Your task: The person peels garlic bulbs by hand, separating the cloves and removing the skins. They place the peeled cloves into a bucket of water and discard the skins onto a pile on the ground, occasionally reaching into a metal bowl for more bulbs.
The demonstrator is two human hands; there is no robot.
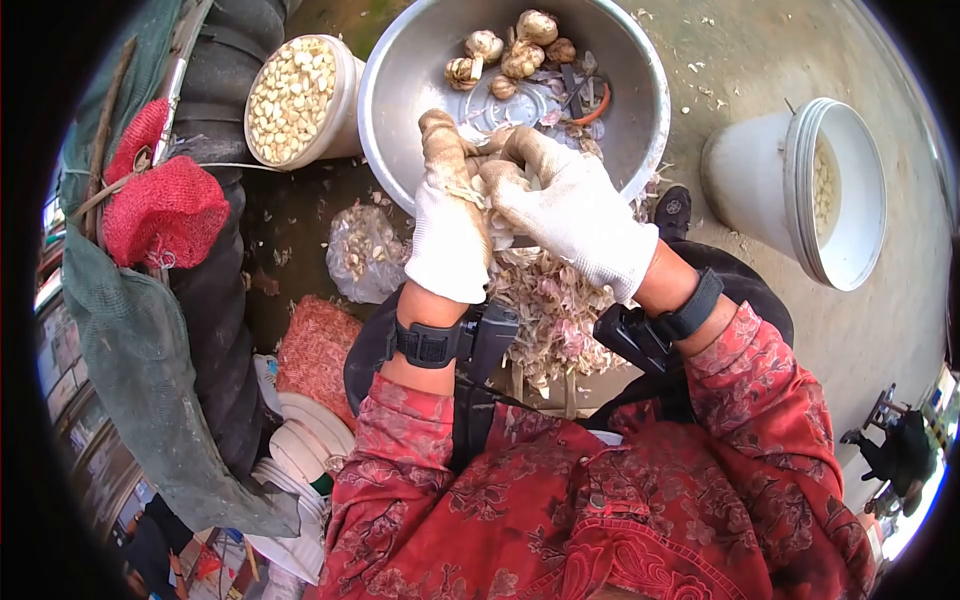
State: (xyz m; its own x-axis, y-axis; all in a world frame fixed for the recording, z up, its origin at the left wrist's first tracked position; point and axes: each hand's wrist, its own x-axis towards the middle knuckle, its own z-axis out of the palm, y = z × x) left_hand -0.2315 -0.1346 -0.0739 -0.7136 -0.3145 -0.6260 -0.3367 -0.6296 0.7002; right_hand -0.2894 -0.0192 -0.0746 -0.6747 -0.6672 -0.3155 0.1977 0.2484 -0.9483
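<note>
Both my hands wear white gloves with soiled tan fingers and meet over the near rim of a metal basin point(400, 60). My left hand point(452, 210) and my right hand point(570, 200) have their fingers bent around a pale piece of garlic point(530, 180), mostly hidden between them. Inside the basin, whole garlic bulbs point(522, 60) lie at the far side, beside loose skins and an orange-red curved item point(595, 105). Below my hands, a heap of garlic skins point(555, 310) lies between my knees.
A white bucket full of peeled cloves point(293, 100) stands left of the basin. Another white bucket point(750, 180) with cloves inside is at the right. A clear plastic bag point(365, 255), red mesh sacks point(165, 212) and a green cloth point(135, 350) lie left. Another person point(900, 455) is at the far right.
</note>
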